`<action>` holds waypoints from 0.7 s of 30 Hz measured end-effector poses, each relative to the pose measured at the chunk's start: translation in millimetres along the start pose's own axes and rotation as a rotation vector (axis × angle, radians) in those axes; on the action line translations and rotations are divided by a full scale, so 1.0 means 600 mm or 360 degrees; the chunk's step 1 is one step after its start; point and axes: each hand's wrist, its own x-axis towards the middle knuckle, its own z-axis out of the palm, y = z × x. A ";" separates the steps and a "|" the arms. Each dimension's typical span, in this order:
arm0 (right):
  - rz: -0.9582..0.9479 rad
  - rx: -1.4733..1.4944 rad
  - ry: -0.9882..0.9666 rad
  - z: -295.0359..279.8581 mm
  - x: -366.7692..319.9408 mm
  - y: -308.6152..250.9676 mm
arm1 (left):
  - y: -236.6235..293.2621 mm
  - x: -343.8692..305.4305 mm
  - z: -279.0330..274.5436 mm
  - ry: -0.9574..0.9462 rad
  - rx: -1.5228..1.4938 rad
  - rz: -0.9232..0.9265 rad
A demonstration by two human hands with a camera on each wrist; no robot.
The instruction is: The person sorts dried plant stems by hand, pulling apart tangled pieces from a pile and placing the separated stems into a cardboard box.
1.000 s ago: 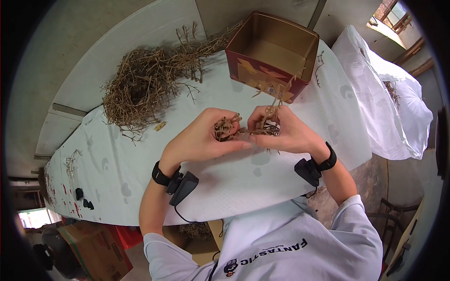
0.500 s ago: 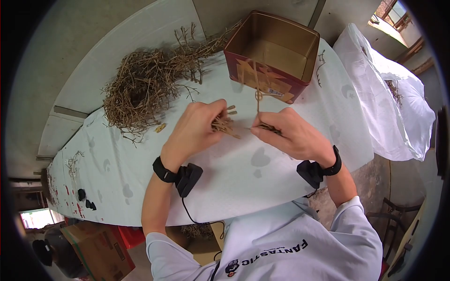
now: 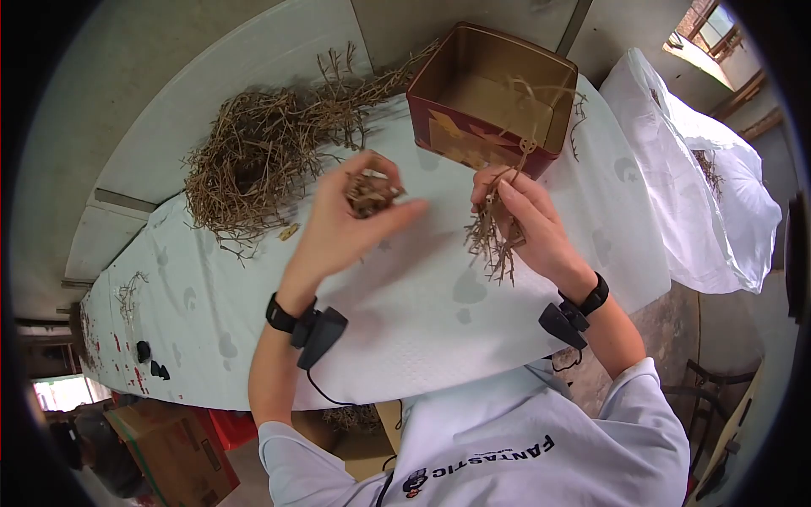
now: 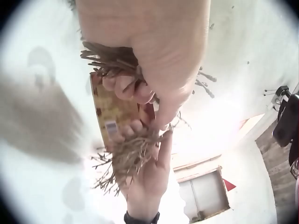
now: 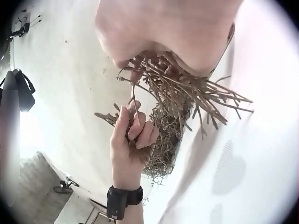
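One white cloth [image 3: 405, 338], one twig bunch [image 3: 369, 196] clenched in left hand [image 3: 325, 237], second bunch [image 3: 488, 235] pinched in right hand [image 3: 545, 232]

Matt white cloth-like tbl cover [image 3: 405, 321], glossy metal-look tin [image 3: 473, 139], rough woody twigs [image 3: 253, 160]

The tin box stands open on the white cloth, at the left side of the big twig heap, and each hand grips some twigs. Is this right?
Only the side is wrong: the head view shows the tin box to the right of the big twig heap. It does stand open on the white cloth, and the left hand and right hand each grip twigs.
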 end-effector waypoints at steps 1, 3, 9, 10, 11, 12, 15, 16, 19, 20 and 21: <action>0.0025 -0.0089 0.0008 -0.001 -0.001 0.000 | 0.005 -0.005 0.012 -0.0180 -0.0059 -0.0129; 0.0037 -0.0064 0.0037 0.008 -0.004 0.003 | 0.017 -0.015 0.040 -0.0224 -0.0039 -0.0158; -0.0031 -0.0156 0.0110 0.051 -0.008 0.018 | -0.002 -0.022 0.079 -0.0273 -0.0024 -0.0071; -0.0032 -0.0155 0.0114 0.049 -0.009 0.019 | -0.012 -0.023 0.082 -0.0232 -0.0066 -0.0021; 0.0024 0.0034 0.0082 0.045 -0.008 0.019 | -0.017 -0.023 0.084 -0.0194 -0.0107 0.0030; 0.0079 0.0221 0.0047 0.039 -0.006 0.019 | -0.019 -0.022 0.085 -0.0155 -0.0149 0.0083; 0.0131 0.0283 0.0009 0.011 -0.001 0.010 | -0.016 -0.016 0.048 -0.0223 -0.0157 -0.0105; 0.0135 0.0162 0.0011 0.003 0.000 0.005 | -0.014 -0.013 0.037 -0.0255 -0.0162 -0.0201; 0.0091 0.0008 0.0036 -0.002 0.001 -0.005 | -0.010 -0.005 0.020 -0.0177 -0.0383 -0.0254; 0.0047 -0.0024 0.0055 -0.001 0.003 -0.009 | -0.009 -0.003 0.018 -0.0135 -0.0495 -0.0282; 0.0003 -0.0056 0.0073 0.000 0.005 -0.012 | -0.009 -0.002 0.019 -0.0133 -0.0496 -0.0278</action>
